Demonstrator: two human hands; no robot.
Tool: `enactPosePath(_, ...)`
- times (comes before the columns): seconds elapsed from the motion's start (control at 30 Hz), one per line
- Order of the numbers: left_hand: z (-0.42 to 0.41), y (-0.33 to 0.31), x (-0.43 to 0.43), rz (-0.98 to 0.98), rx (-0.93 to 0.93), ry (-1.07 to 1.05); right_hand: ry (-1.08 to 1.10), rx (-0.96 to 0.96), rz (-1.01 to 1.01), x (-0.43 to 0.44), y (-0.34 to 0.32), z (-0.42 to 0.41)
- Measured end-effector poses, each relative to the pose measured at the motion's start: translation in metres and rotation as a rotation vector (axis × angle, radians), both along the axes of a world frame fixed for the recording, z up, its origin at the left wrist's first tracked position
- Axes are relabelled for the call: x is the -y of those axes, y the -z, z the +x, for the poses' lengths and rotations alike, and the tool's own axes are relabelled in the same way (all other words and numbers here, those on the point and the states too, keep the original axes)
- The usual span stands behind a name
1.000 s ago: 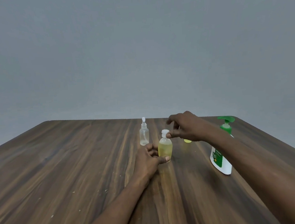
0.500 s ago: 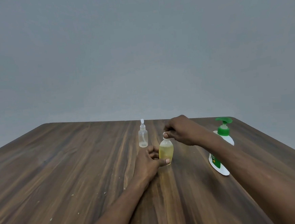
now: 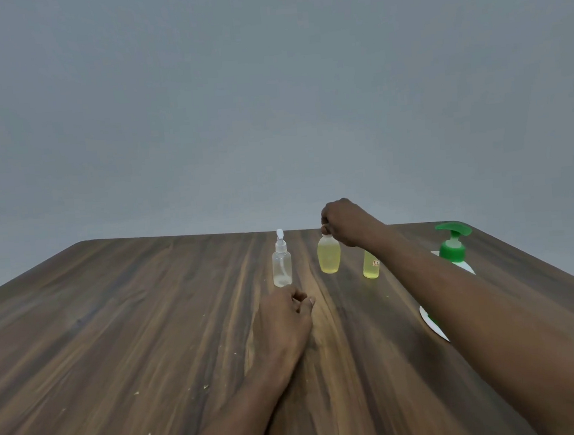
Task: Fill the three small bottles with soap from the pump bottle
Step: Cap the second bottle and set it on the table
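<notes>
Three small bottles stand in a row on the wooden table (image 3: 150,331). A clear spray bottle (image 3: 281,264) with a white top stands at the left of the row. In the middle is a round bottle of yellow soap (image 3: 329,258); my right hand (image 3: 342,222) grips its cap from above. A slim yellow bottle (image 3: 370,265) stands to the right, partly behind my right forearm. The white pump bottle (image 3: 452,243) with a green pump stands far right, its body mostly hidden by my arm. My left hand (image 3: 284,315) rests on the table with fingers loosely curled, holding nothing.
The table's far edge runs just behind the bottles, with a plain grey wall beyond. Small pale specks lie scattered on the wood at the near left. The table's right edge slants close to the pump bottle.
My left hand has let go of the round yellow bottle and now rests on the table. My right hand has carried that bottle farther away, into line with the other small bottles.
</notes>
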State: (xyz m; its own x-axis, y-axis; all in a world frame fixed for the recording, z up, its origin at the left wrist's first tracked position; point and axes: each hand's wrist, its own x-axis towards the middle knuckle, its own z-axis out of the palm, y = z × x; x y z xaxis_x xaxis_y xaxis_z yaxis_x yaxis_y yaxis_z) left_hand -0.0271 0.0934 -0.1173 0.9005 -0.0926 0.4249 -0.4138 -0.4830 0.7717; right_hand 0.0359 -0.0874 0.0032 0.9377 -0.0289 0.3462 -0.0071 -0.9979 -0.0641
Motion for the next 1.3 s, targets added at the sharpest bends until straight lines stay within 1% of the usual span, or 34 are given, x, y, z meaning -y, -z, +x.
enactPosePath(0.2, -0.004, -0.004, 0.0, 0.202, 0.034, -0.005, 0.018, -0.033, 0.015, 0.005, 0.016, 0.019)
enactPosePath(0.47, -0.014, -0.01, 0.0, 0.289, 0.056, -0.018, 0.027, -0.017, 0.009, 0.011, 0.027, 0.025)
enactPosePath(0.87, -0.014, -0.009, 0.0, 0.282, -0.007, 0.019, 0.012, 0.009, 0.046, 0.015, 0.03, 0.028)
enactPosePath(1.23, -0.012, -0.008, -0.001, 0.276, 0.021, 0.038, 0.041, 0.003, 0.035, 0.01, 0.028, 0.02)
enactPosePath(1.3, -0.012, -0.008, -0.001, 0.267, 0.014, 0.03, 0.051, 0.073, -0.004, 0.004, 0.023, 0.013)
